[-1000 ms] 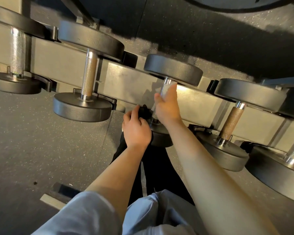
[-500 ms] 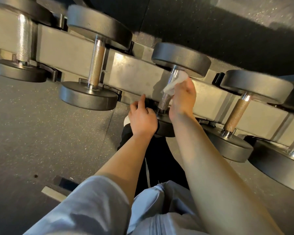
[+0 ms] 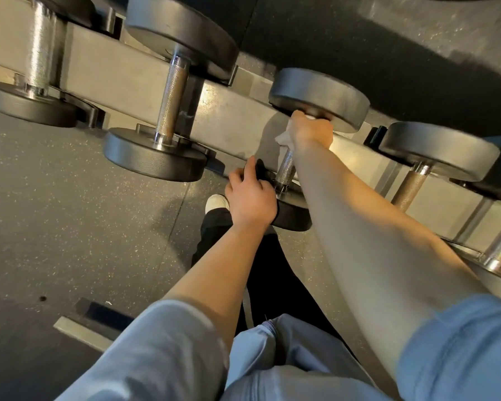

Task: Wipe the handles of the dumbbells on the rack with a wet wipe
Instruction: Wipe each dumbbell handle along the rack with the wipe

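Several dark dumbbells with knurled steel handles lie across a grey metal rack (image 3: 122, 68). My right hand (image 3: 311, 131) grips the far end of the middle dumbbell's handle (image 3: 285, 169) through a white wet wipe (image 3: 284, 137), just under its far head (image 3: 318, 96). My left hand (image 3: 250, 198) rests on the near head (image 3: 292, 212) of the same dumbbell, fingers curled over its rim. The wipe's free corner sticks out left of my right hand.
A dumbbell (image 3: 172, 102) lies on the rack to the left and another (image 3: 411, 186) to the right, with more at both edges. Speckled dark rubber floor (image 3: 70, 221) stretches left. My white shoe (image 3: 216, 202) and black trousers are below the rack.
My right hand has slid with the wipe up the handle from near its lower end to the far end by the head. My left hand stays on the near head.
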